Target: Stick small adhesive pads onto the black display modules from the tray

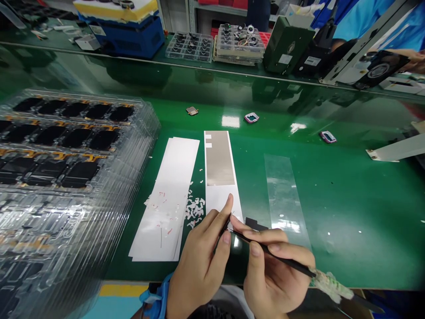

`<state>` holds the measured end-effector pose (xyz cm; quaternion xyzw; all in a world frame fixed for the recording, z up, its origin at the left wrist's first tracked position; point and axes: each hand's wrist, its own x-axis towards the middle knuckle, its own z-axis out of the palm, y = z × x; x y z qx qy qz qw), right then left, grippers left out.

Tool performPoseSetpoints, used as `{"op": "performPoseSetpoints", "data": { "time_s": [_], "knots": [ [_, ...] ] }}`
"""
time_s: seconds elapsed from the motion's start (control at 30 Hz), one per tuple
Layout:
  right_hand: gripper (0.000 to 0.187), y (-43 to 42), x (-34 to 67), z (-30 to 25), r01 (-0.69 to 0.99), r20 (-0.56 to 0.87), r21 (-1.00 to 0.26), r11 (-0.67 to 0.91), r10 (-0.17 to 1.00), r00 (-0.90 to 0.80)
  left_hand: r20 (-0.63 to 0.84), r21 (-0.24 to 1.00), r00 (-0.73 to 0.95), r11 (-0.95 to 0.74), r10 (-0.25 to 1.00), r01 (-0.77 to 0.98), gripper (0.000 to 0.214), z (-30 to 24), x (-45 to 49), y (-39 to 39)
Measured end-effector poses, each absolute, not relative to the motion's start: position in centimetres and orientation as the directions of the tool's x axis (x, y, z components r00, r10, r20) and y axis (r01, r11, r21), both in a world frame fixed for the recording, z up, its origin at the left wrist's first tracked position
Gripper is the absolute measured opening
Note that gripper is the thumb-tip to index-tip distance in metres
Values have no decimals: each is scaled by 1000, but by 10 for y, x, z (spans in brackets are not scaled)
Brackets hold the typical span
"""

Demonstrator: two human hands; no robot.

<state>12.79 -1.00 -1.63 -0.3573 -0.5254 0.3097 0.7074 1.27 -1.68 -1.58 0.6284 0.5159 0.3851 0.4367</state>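
Note:
My left hand [207,254] is closed on a thin dark flat piece [223,230], seen nearly edge-on; it looks like a small display panel, mostly hidden by the fingers. In my right hand [279,270] is a slim black tool, apparently tweezers [292,264], with whitish-green wrapping near the rear end. Its tip meets the dark piece between both hands. Beneath the fingertips lies a white backing strip [221,197] with a grey-beige sheet [219,161] on its upper part. A small black flat piece [255,223] shows behind my right fingers.
Stacked clear trays [133,177] of black screens rise at the left. White paper strips [166,190] lie beside white scraps [195,208]. A clear film [285,190] is at right. Small watch-like parts [251,117] lie farther back, below a shelf holding a blue box [126,37].

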Motion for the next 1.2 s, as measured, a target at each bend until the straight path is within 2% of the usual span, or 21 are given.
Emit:
{"op": "performPoseSetpoints", "data": {
  "time_s": [0.7, 0.93, 1.2],
  "knots": [
    [32, -10, 126, -16, -45, 507, -839, 542, 810, 295, 31, 943, 174, -86, 984, 320, 51, -16, 13, -14],
    [36, -10, 127, -16, -58, 534, -825, 562, 809, 244, 21, 938, 178, -81, 984, 337, 50, -15, 14, -14],
    [31, -12, 128, -18, -42, 532, -831, 555, 813, 237, 9, 934, 175, -71, 984, 351, 50, -16, 13, -16]
  ]
}}
